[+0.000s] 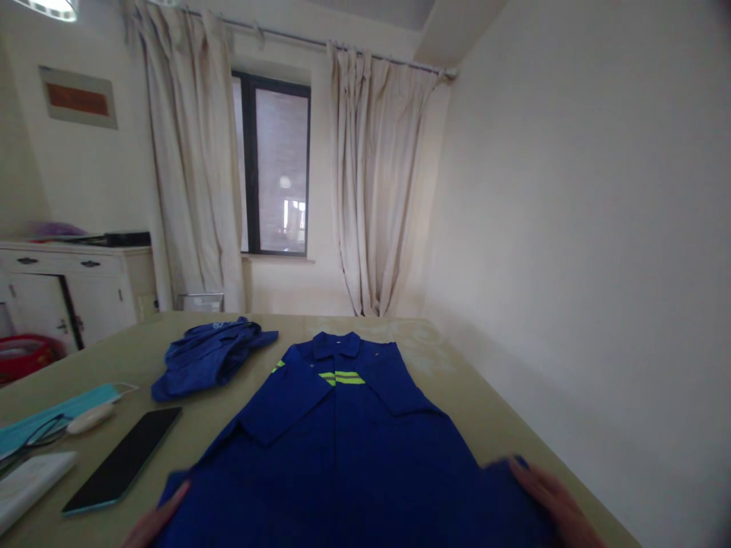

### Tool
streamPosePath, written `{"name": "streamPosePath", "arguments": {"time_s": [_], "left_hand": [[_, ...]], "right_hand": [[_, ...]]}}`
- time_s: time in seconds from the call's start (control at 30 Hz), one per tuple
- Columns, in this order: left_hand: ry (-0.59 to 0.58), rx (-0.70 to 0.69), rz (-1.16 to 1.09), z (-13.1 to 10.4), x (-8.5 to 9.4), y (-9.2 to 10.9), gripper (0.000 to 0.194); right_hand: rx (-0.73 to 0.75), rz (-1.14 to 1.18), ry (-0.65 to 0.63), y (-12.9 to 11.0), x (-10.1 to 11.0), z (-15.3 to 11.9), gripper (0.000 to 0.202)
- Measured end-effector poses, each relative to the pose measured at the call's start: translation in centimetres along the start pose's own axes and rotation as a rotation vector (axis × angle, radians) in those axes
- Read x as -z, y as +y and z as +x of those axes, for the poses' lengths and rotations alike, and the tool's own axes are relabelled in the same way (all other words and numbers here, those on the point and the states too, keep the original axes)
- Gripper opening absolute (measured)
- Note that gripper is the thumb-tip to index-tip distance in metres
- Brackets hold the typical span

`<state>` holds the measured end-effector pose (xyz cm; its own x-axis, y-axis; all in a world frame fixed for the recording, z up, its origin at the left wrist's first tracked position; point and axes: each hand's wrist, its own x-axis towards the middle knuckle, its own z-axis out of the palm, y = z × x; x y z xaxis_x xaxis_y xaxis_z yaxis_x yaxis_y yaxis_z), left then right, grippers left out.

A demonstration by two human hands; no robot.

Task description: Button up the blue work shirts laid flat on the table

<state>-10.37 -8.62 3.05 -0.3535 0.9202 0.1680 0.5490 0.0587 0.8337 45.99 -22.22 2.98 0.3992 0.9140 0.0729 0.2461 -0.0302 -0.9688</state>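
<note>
Blue work shirt point(348, 449) with yellow-green stripes lies spread flat on a beige table point(491, 411). The left hand point(153, 524) and right hand point(553, 506) rest open and flat on its lower corners. A dark phone point(122, 459) lies to the left, near a second crumpled blue garment point(209, 356).

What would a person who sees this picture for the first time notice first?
The eye goes first to the blue work shirt with yellow-green stripes, spread flat on the table in the centre. The left hand and right hand rest on its lower corners. To the left lie a crumpled blue garment, a black phone and a blue face mask.
</note>
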Motion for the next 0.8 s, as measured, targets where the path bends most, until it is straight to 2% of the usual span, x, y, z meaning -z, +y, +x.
{"name": "streamPosePath", "arguments": {"time_s": [0.03, 0.1, 0.13, 0.17, 0.23, 0.3, 0.33, 0.4, 0.47, 0.53, 0.6, 0.73, 0.8], "left_hand": [[-0.018, -0.002, -0.078, 1.0, -0.2, 1.6, 0.044], [-0.071, -0.030, -0.270, 3.7, -1.1, 5.8, 0.055], [-0.117, 0.006, -0.536, 5.2, -1.7, 7.9, 0.059], [-0.181, 0.009, -0.741, 6.7, -2.5, 9.7, 0.063], [-0.184, -0.014, -0.872, 8.9, -4.0, 11.4, 0.063], [-0.167, -0.043, -0.691, 9.8, -5.5, 9.9, 0.069], [-0.170, -0.068, -0.515, 9.7, -6.2, 8.2, 0.074], [-0.147, -0.195, -0.116, 8.9, -7.5, 3.5, 0.076], [-0.072, -0.247, 0.256, 7.7, -8.2, -0.8, 0.070], [-0.077, -0.286, 0.446, 7.0, -8.3, -3.2, 0.067], [-0.115, -0.334, 0.513, 6.7, -7.8, -3.7, 0.063], [-0.162, -0.361, 0.537, 5.1, -7.2, -2.0, 0.057], [-0.329, -0.428, 0.434, 2.9, -7.8, -1.1, 0.057]], "right_hand": [[-0.004, 0.092, 0.008, -2.5, -1.6, 2.3, 0.058], [0.099, 0.249, 0.040, -7.9, -5.5, 7.7, 0.055], [0.154, 0.267, 0.064, -10.2, -7.5, 10.4, 0.056], [0.192, 0.209, 0.058, -12.0, -9.4, 12.7, 0.059], [0.203, 0.062, 0.081, -13.2, -12.6, 15.4, 0.063], [0.232, -0.028, 0.095, -11.2, -14.7, 15.6, 0.064], [0.272, -0.084, 0.091, -9.3, -15.3, 14.9, 0.065], [0.476, -0.452, 0.003, -5.0, -16.0, 13.0, 0.066], [0.485, -0.728, -0.137, -1.5, -16.2, 11.0, 0.067], [0.447, -0.880, -0.209, 0.2, -16.3, 9.8, 0.062], [0.458, -0.947, -0.213, 0.4, -16.3, 9.4, 0.048], [0.571, -1.025, -0.215, -0.9, -15.2, 10.7, 0.027], [0.491, -1.050, -0.061, -1.7, -13.8, 12.1, 0.029]]}}
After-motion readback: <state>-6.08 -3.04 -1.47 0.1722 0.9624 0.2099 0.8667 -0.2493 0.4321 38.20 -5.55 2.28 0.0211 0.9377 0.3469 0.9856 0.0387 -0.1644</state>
